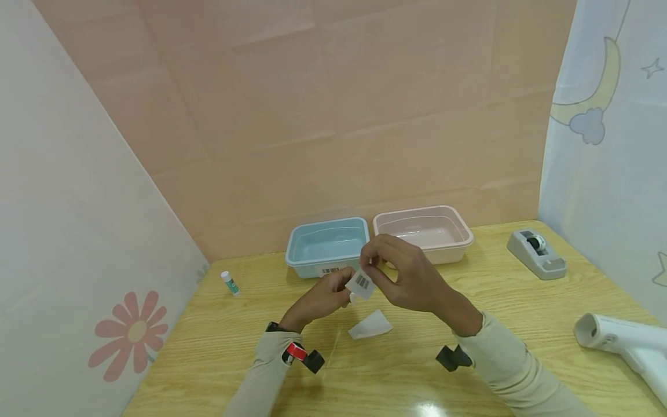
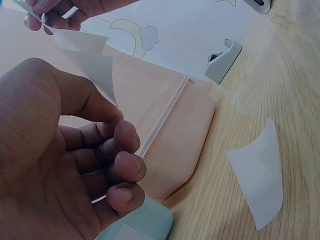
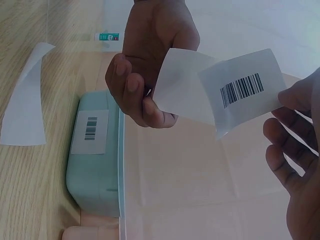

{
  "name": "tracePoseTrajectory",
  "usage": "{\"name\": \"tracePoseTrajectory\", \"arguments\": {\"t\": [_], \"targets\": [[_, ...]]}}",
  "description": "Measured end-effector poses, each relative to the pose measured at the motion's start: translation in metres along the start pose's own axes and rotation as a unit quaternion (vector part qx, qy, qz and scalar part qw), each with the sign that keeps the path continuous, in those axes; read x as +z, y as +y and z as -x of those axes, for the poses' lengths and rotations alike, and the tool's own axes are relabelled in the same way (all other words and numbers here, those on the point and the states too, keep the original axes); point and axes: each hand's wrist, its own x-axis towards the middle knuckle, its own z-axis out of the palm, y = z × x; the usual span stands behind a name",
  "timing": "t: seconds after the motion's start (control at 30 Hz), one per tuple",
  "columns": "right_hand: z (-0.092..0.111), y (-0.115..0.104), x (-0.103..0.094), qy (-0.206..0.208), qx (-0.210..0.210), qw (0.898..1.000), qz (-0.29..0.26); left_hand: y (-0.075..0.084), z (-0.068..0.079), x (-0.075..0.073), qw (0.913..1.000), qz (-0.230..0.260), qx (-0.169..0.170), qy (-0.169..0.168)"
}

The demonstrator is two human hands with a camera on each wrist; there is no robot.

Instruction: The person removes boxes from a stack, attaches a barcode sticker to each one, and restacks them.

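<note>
My right hand (image 1: 411,277) pinches a corner of a white barcode label (image 3: 241,90) between thumb and fingertips. Its lower edge curls and overlaps a plain white backing paper (image 3: 181,82), which my left hand (image 1: 324,295) pinches by the opposite side. Both hands are raised in front of two plastic bins. On the front of the blue bin (image 1: 325,248), another barcode label (image 3: 90,132) is stuck. The pink bin (image 1: 448,256) stands to its right, partly behind my right hand. A loose piece of white paper (image 1: 371,325) lies on the table below the hands.
Toward the left of the wooden table (image 1: 208,347) stands a glue stick (image 1: 230,283). A grey tape dispenser (image 1: 537,255) sits at the right rear, and rolled white sheets (image 1: 620,341) lie along the right side. Fabric-like walls enclose the back and sides.
</note>
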Motion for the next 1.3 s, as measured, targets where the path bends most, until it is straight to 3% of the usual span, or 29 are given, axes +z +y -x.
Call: {"name": "tracePoseTrajectory", "arguments": {"t": [0.73, 1.3], "targets": [[-0.0024, 0.0018, -0.0018, -0.001, -0.003, 1.000, -0.014, -0.0007, -0.0007, -0.0018, 0.9998, -0.017, 0.006, -0.011], [-0.0028, -0.0015, -0.0030, 0.010, -0.011, 1.000, -0.007, -0.0041, -0.0005, 0.0004, 0.9995, -0.020, -0.019, -0.012]]}}
